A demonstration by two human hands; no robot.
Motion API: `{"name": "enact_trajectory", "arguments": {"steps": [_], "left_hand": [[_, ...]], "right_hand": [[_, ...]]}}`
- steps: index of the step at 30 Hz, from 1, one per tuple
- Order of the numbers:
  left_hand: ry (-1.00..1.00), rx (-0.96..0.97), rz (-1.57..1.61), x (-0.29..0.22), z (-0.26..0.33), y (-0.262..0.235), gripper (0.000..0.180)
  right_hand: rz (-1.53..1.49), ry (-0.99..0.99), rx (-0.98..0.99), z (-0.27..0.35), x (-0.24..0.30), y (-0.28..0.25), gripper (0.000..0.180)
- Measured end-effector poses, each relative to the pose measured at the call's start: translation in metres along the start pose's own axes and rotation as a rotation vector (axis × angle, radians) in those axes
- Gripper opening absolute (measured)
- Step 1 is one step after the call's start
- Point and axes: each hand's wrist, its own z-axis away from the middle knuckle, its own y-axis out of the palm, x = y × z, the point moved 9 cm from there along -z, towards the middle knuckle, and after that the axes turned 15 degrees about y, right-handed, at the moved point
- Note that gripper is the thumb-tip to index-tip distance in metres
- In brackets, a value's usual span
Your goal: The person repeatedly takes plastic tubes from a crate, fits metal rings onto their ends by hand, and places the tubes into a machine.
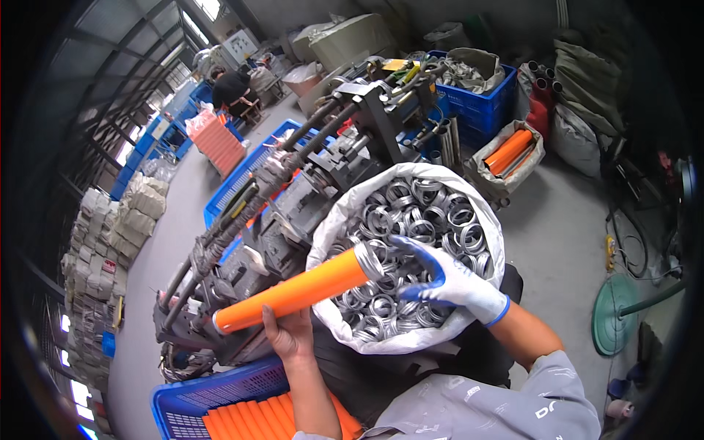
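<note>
Holding an orange tube (293, 290) aslant across the middle of the frame, with the bare left hand (291, 335) clamped around it from below, nearer the lower-left end. Reaching over the white sack (411, 342) right of centre with the gloved right hand (455, 282), fingers spread apart and seemingly empty.

Could tip or swing at the upper-right end, given support seen from one hand only, well toward the opposite end. Could also lose the silver ring (370, 261) at that upper-right end through a brush of the gloved fingers, and drop it among the metal rings (425, 191) heaped in the sack. Might scrape the orange surface against the dark machine (282, 242) left of centre if turned too far that way. Cannot tell whether the silver ring fits around the tube or only sits behind it.

Lying directly against the left fingers, and just left of the gloved fingertips with its ringed end. Stacked below, at the lower left of the frame: more orange tubes (257, 418) in a blue basket (213, 392).
</note>
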Motion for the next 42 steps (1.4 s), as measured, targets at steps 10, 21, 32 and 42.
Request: {"name": "enact_trajectory", "arguments": {"steps": [10,21,32,42], "left_hand": [[0.076,-0.017,0.006,-0.022,0.075,0.002,0.047],[0.137,-0.082,-0.031,-0.027,0.082,-0.018,0.042],[0.053,-0.321,0.037,-0.024,0.054,-0.046,0.058],[0.033,-0.143,-0.108,0.012,-0.069,-0.042,0.044]], "right_hand": [[0.175,-0.2,-0.134,0.009,0.019,0.064,0.081],[0.099,-0.124,-0.162,-0.01,0.005,0.079,0.077],[0.593,-0.134,-0.529,0.0,-0.006,-0.042,0.065],[0.767,-0.075,-0.473,0.0,-0.007,-0.031,0.048]]}}
